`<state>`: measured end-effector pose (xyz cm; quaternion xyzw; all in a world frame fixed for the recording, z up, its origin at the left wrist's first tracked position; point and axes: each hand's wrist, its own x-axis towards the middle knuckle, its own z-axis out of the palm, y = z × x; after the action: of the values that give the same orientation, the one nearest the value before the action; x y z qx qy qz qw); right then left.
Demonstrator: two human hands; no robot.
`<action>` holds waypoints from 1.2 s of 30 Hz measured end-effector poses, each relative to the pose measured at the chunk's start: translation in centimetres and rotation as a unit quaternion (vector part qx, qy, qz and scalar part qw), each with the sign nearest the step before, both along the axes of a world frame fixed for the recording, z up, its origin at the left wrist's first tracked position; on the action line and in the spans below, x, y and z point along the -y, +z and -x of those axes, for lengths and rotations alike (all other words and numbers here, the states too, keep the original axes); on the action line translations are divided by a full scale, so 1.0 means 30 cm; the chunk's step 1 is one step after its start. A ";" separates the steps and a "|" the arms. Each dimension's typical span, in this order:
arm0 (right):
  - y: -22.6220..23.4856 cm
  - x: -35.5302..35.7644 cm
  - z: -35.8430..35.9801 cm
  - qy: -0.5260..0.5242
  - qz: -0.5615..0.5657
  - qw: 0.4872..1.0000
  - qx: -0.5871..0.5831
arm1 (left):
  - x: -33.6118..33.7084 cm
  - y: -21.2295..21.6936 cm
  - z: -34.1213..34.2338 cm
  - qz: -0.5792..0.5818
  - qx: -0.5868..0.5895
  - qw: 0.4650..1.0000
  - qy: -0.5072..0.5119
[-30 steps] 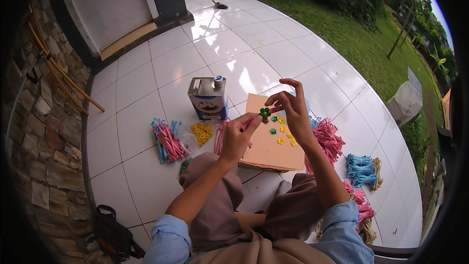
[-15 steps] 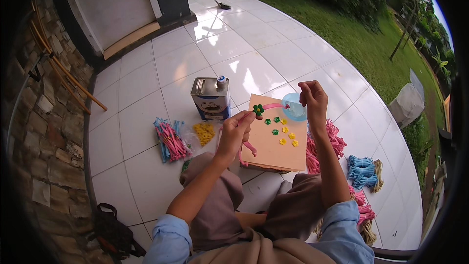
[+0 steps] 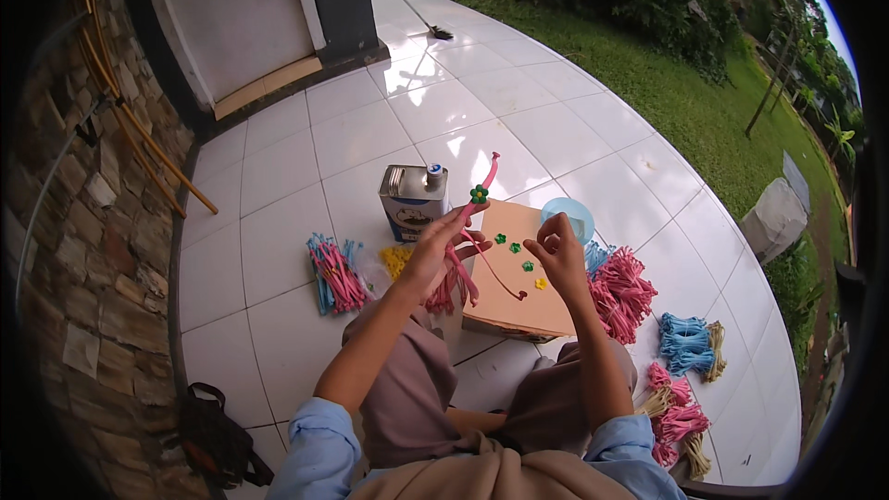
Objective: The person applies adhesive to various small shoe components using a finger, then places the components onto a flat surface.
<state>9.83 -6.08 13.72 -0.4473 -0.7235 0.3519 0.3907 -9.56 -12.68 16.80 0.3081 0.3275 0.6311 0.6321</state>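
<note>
My left hand is closed around several pink plastic strips with small knobbed ends. One strip points up past the fingers and has a green flower with a yellow centre on it; other strips dangle below the palm. My right hand hovers above the cardboard, thumb and fingers pinched together; anything between the fingertips is too small to make out. On the cardboard-topped box lie loose green flowers and a yellow flower. My right hand partly covers the area beside them.
A light blue bowl sits at the box's far right corner. Behind my left hand stands a metal can, with yellow pieces and a pink-and-blue bundle nearby. Pink bundles and blue bundles lie on the right.
My right hand has come down and left from beside the bowl to over the cardboard. The flowered strip in my left hand has swung from pointing right to pointing up.
</note>
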 end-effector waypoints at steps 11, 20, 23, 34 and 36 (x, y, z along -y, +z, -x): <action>0.051 0.067 0.152 0.041 0.111 0.919 -0.375 | 0.020 -0.075 -0.153 -0.035 -0.274 0.948 0.161; 0.107 0.107 0.130 0.050 0.106 0.900 -0.420 | 0.054 -0.045 -0.190 -0.032 -0.148 0.976 0.158; 0.088 0.101 0.132 0.054 0.089 0.908 -0.406 | 0.049 -0.056 -0.184 -0.029 -0.177 0.971 0.160; 0.091 0.103 0.130 0.041 0.078 0.917 -0.390 | 0.050 -0.053 -0.184 -0.028 -0.241 0.960 0.137; 0.107 0.113 0.136 0.017 0.085 0.922 -0.376 | 0.051 -0.056 -0.181 -0.026 -0.241 0.961 0.131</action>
<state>5.76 -9.46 16.94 -0.3011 -0.4981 0.5614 0.5883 -4.12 -14.21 15.12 0.4218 0.4912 0.6235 0.4383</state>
